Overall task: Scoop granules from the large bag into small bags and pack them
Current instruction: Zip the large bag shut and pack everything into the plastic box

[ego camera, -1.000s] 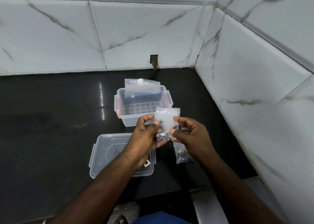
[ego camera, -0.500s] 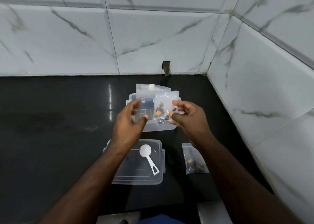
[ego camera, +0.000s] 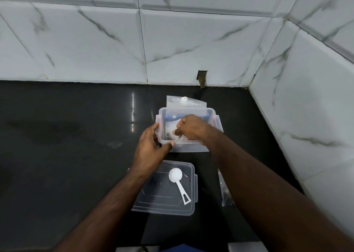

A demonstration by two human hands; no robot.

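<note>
Two hands at work over clear box (ego camera: 191, 148) on black counter (ego camera: 67, 156). Left hand (ego camera: 151, 150) gripping near-left corner of box, fingers curled against outer wall, thumb along near rim. Right hand (ego camera: 191, 127) reaching down inside box, fingers curled and pinching small bag (ego camera: 170, 131) holding a few dark granules; bag low in box, contact with floor not determinable. Box upright, lid off. Large bag (ego camera: 186, 103) just behind box, standing against far wall, upper edge showing above rim. Clear lid (ego camera: 166, 205) flat on counter nearer the body, apart from box. White scoop (ego camera: 178, 181) lying on lid, bowl toward box, handle pointing near-right. Second small bag (ego camera: 226, 194) with dark contents on counter right of lid, mostly hidden by right forearm. White marble-look tiled walls (ego camera: 191, 41) behind and to right of counter, meeting in a corner.
</note>
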